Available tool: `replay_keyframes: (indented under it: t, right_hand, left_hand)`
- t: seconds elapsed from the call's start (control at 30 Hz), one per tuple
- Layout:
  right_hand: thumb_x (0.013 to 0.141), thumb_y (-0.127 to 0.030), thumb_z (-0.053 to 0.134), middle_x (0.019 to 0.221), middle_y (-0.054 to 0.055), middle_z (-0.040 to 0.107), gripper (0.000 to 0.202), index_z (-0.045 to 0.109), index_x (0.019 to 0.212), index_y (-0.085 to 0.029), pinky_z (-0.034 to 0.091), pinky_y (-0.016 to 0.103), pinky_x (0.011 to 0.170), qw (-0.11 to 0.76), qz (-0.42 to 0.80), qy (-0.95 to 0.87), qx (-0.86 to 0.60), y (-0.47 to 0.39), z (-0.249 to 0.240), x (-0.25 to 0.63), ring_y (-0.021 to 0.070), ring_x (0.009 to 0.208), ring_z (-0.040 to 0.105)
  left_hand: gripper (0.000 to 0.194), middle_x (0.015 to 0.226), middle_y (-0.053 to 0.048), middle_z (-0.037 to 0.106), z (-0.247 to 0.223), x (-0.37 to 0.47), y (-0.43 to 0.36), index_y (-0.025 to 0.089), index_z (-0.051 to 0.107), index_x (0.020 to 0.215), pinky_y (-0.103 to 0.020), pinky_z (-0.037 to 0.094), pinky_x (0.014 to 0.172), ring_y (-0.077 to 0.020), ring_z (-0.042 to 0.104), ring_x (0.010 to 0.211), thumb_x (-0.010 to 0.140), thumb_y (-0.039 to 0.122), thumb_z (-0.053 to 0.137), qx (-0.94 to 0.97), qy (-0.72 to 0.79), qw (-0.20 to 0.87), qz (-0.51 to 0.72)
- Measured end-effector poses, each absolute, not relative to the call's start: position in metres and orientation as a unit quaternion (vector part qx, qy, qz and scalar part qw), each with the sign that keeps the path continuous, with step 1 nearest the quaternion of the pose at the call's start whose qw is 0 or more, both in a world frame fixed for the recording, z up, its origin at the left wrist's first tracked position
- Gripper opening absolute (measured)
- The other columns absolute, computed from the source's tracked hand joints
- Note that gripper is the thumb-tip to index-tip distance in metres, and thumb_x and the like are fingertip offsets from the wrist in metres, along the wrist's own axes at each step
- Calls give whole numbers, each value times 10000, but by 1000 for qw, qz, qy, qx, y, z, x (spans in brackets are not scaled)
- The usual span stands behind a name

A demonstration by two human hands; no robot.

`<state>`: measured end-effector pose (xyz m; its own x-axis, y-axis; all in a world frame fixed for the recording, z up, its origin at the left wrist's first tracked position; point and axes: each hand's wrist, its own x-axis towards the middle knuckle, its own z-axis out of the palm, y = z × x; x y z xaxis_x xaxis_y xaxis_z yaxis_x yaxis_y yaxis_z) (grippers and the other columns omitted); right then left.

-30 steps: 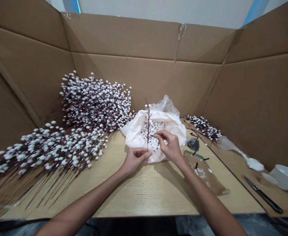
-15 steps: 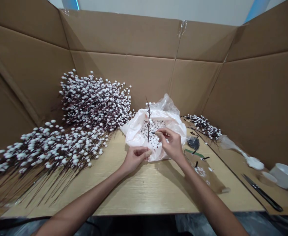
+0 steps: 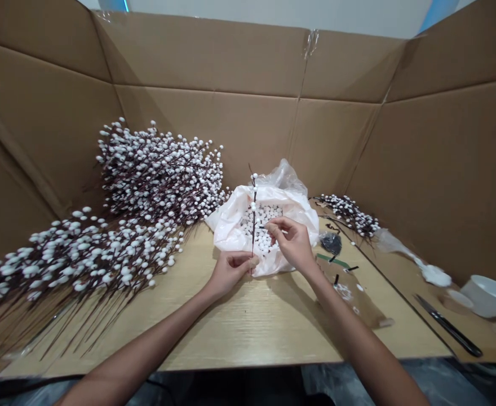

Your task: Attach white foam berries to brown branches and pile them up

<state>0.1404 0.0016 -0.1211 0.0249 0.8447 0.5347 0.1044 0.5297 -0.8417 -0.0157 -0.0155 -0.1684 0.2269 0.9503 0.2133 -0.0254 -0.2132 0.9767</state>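
My left hand (image 3: pixel 234 272) pinches the lower stem of a thin brown artificial twig (image 3: pixel 253 225), holding it upright. A few white berries sit along the twig's upper part. To its right, my right hand (image 3: pixel 290 241) is closed with thumb and forefinger on a small dark stick (image 3: pixel 264 227), whose tip points toward the twig. Whether that tip touches the twig I cannot tell. Behind both hands lies an open white plastic bag (image 3: pixel 226 228) full of loose white berries (image 3: pixel 269 213).
Piles of white-berried branches (image 3: pixel 159 175) fill the left side, with a smaller bunch (image 3: pixel 349 214) at the back right. Nearer on the right are a dark clump in plastic (image 3: pixel 331 242), a knife (image 3: pixel 448 326) and a white bowl (image 3: pixel 488 298). Cardboard walls (image 3: pixel 214 129) enclose the table.
The twig has turned a little in my left hand, so its side shoots and berries show differently. Both hands keep nearly the same place, and the whole view has shifted slightly.
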Motion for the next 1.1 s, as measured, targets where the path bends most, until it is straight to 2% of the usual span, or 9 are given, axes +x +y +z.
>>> replay_keyframes:
  t: [0.5, 0.67, 0.83, 1.0, 1.1]
  right_hand:
    - [734, -387, 644, 615, 3, 568, 226, 611, 699, -166, 444, 216, 446, 593, 334, -635, -364, 1, -124, 137, 113, 540, 511]
    - [651, -428, 727, 573, -4, 573, 290, 625, 672, -157, 444, 218, 445, 591, 418, -597, -345, 0, -120, 137, 108, 523, 523]
    - [551, -394, 813, 567, -4, 607, 318, 660, 691, -153, 438, 203, 464, 610, 516, -513, -313, 2, -114, 145, 91, 515, 529]
    - [467, -272, 868, 566, -23, 572, 321, 673, 698, -165, 402, 151, 446, 623, 597, -440, -249, 3, -104, 161, 57, 516, 491]
    - [484, -214, 860, 586, -25, 538, 299, 666, 708, -171, 397, 117, 439, 618, 634, -426, -187, 4, -98, 171, 46, 536, 468]
  left_hand:
    - [366, 502, -12, 596, -172, -16, -13, 115, 724, 648, -213, 360, 483, -100, 469, 481, 600, 477, 753, 603, 381, 503, 489]
    - [369, 492, -7, 587, -170, -16, -14, 116, 717, 632, -209, 349, 476, -95, 458, 476, 596, 481, 753, 603, 379, 500, 493]
    - [373, 473, -4, 577, -168, -16, -15, 111, 691, 582, -204, 351, 472, -90, 452, 469, 596, 477, 755, 603, 371, 508, 490]
    - [363, 468, -8, 583, -168, -14, -14, 102, 690, 580, -198, 368, 455, -83, 463, 447, 586, 457, 768, 585, 366, 508, 516]
    - [347, 465, -5, 579, -161, -8, -15, 104, 689, 594, -203, 384, 446, -85, 471, 436, 596, 441, 768, 576, 362, 487, 548]
